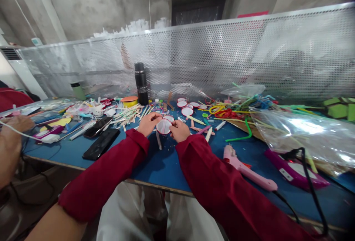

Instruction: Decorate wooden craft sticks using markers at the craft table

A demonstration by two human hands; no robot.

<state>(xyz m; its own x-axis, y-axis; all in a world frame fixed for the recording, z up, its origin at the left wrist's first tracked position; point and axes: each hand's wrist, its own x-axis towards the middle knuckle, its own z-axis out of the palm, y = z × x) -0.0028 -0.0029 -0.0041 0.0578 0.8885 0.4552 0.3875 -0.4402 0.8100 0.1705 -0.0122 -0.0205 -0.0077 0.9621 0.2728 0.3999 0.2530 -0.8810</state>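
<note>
Both my hands, in red sleeves, hold a small white disc with a red rim [164,126] just above the blue table [155,167]. My left hand [148,123] grips its left edge with curled fingers. My right hand [179,130] pinches its right edge. More red-rimmed white discs [187,111] lie on the table just beyond. A white stick [158,140] lies under my hands.
A black flask [141,83] stands at the back before a perforated metal screen [210,56]. Two black phones [101,143] lie left. A pink glue gun [246,170] and a plastic bag [305,131] lie right. Another person's hand [13,133] is at far left.
</note>
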